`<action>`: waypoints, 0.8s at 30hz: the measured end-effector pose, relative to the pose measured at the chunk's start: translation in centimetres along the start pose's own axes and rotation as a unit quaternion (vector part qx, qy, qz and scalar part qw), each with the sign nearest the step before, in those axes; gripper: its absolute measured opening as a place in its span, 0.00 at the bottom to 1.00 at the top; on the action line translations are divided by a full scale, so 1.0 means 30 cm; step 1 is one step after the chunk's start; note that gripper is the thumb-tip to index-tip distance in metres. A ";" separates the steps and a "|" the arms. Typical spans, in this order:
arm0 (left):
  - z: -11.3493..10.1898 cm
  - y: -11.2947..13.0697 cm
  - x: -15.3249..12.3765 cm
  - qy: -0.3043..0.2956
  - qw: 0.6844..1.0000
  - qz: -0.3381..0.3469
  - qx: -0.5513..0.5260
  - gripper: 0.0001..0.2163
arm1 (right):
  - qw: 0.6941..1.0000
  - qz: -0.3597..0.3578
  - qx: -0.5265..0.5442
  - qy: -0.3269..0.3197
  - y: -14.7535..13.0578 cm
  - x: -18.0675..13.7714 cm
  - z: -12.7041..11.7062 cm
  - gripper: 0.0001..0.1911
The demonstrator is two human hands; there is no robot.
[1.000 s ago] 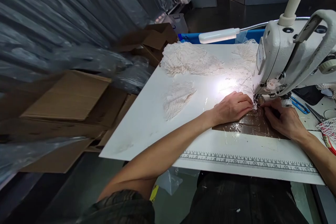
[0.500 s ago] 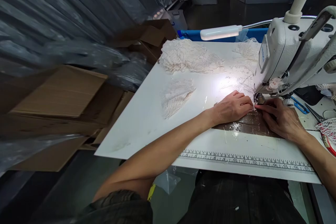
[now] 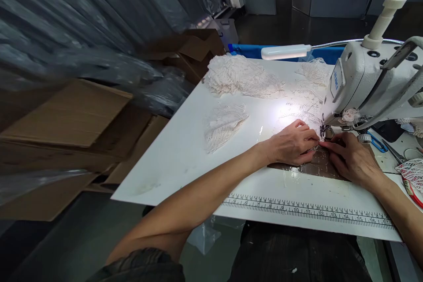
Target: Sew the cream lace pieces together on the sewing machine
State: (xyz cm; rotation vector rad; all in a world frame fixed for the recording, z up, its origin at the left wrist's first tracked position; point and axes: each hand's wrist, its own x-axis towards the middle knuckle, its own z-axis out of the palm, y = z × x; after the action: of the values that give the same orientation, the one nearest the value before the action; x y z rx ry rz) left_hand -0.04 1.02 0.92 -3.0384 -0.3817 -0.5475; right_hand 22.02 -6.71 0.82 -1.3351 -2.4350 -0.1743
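Observation:
My left hand point(image 3: 291, 143) lies on the white sewing table point(image 3: 185, 150) just left of the needle, its fingers curled and pressing a small piece of white lace point(image 3: 314, 146) at the presser foot point(image 3: 326, 132). My right hand point(image 3: 353, 158) meets it from the right, fingers pinched on the same lace over a brown taped patch point(image 3: 313, 167). The white sewing machine point(image 3: 366, 83) stands right behind both hands. Its lamp point(image 3: 286, 51) lights the spot.
Heaps of white lace lie on the table: a large heap point(image 3: 243, 77) at the back and a small pile point(image 3: 223, 124) in the middle. A ruler strip point(image 3: 307, 209) runs along the near edge. Blue scissors point(image 3: 375, 141) lie right of the machine. Cardboard boxes point(image 3: 72, 119) and plastic sheeting stand to the left.
Both hands have stayed at the needle, the left fingers curling in a little more on the lace. The camera has shifted slightly.

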 end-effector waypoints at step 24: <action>-0.014 -0.012 -0.005 -0.056 0.996 -0.068 -0.018 0.19 | 0.984 0.088 0.144 -0.053 0.005 0.018 -0.059 0.18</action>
State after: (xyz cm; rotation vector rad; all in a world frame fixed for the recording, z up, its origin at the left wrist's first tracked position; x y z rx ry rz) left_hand -0.42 1.31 1.26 -3.1037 -0.5918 -0.3941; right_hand 22.33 -6.70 2.65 -1.4454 -2.3001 0.2891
